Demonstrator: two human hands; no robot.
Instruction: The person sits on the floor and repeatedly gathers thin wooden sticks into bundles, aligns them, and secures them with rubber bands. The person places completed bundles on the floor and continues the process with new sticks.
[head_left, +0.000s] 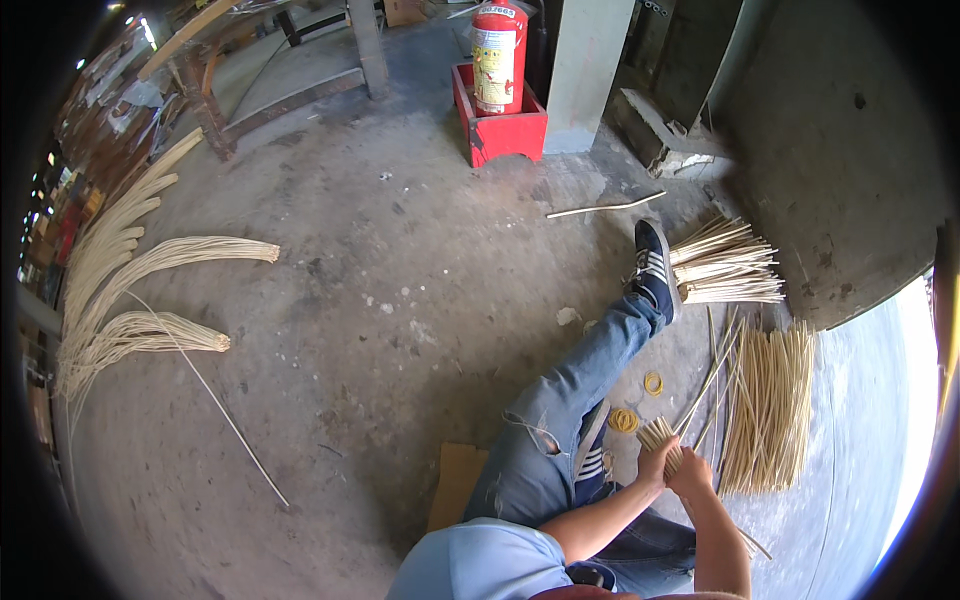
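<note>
My left hand (654, 464) and my right hand (691, 474) are side by side, both closed around a small bundle of pale rattan sticks (656, 433). The cut ends of the bundle poke out above my fingers, and its lower part is hidden by my hands and forearms. To the right of the hands lies a broad pile of loose rattan sticks (768, 410). A few single sticks lie slanted between that pile and my hands. Just left of the bundle, a heap of yellow rubber bands (623, 420) rests on the floor, with a smaller group beyond it.
Beside my outstretched shoe (655, 265) lie more stick bundles (728, 262). Long rattan bundles (190, 250) curve across the floor at far left. A red fire extinguisher (498, 60) stands in a red stand (508, 138). A cardboard piece (457, 484) lies by my leg.
</note>
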